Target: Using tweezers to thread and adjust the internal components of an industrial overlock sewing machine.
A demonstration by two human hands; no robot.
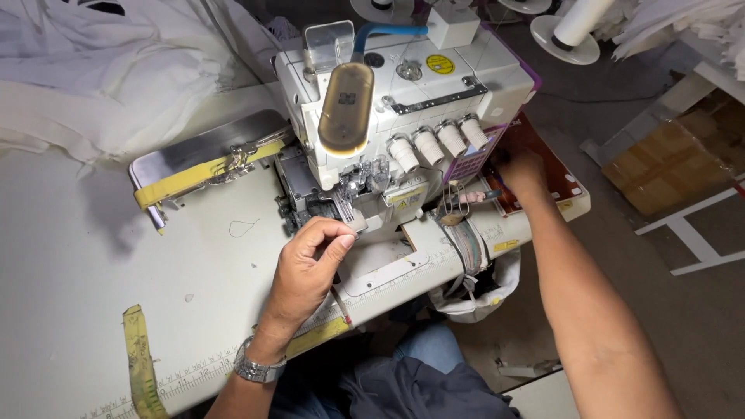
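Observation:
A white overlock sewing machine (419, 93) with several tension knobs (436, 140) stands on a pale worktable (93, 256). My left hand (310, 268), a metal watch on its wrist, has its fingers curled and its fingertips pinched at the presser foot (353, 221), where the needle area sits. What it pinches is too small to tell. My right hand (518, 172) reaches round the machine's right side and rests on a reddish-brown panel (543, 167) there; its fingers are partly hidden.
White fabric (116, 62) is piled at the back left. A metal plate with yellow tape (209, 167) lies left of the machine. A thread cone (578, 23) stands at the back right. A white bag (477, 299) hangs under the table edge. Cardboard (667, 163) lies on the floor.

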